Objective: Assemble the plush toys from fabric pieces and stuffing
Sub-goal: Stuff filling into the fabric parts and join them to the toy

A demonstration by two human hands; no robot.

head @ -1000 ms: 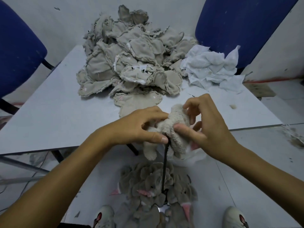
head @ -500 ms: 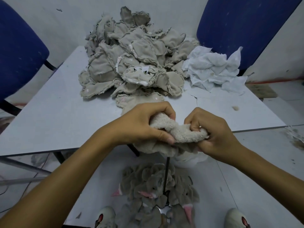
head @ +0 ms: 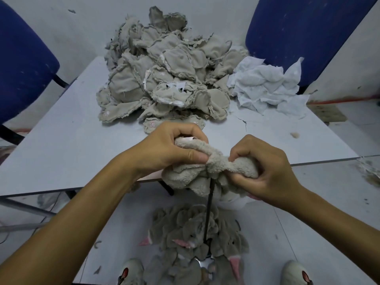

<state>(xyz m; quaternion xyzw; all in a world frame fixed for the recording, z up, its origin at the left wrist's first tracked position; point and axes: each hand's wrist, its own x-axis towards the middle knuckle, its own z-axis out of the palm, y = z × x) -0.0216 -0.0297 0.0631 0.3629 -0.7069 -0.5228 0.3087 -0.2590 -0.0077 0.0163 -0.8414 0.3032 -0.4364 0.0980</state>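
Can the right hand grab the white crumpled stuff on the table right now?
Probably not yet. The right hand is busy gripping the plush piece together with the left hand. The white pile lies farther back with open table between, so nothing blocks it once that hand lets go.

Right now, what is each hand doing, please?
Left hand: closed, gripping the plush fabric piece.
Right hand: closed, gripping the same piece.

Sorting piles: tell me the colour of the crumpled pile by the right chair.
White crumpled pile, head view.
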